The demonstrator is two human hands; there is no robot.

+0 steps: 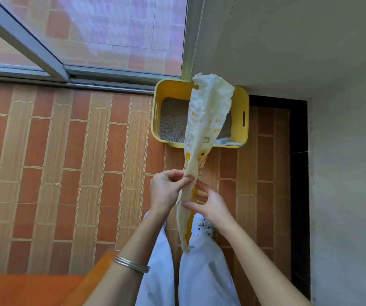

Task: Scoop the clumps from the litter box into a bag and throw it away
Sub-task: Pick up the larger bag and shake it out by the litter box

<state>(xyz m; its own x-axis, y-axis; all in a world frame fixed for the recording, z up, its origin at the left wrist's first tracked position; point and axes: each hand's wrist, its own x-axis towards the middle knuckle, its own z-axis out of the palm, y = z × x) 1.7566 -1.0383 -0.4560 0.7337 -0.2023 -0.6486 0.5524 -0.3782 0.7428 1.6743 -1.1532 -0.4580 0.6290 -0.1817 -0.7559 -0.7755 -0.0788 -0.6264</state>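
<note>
A long cream-and-yellow plastic bag [202, 133] hangs stretched out in front of me, crumpled at its far end. My left hand [166, 191] pinches its edge near the middle. My right hand [208, 204] pinches the bag just below, thumb and fingers on either side of the plastic. Beyond the bag, a yellow litter box [240, 120] stands on the floor in the corner, filled with grey litter [173, 122]. A pale scoop [228, 142] lies along the box's near rim, partly hidden by the bag.
The orange-tiled floor [78, 162] spreads to the left. A sliding glass door [89, 40] runs behind the box, and a white wall [343, 129] with a black skirting strip stands on the right. An orange surface [23, 288] is at bottom left. My legs in pale trousers are below.
</note>
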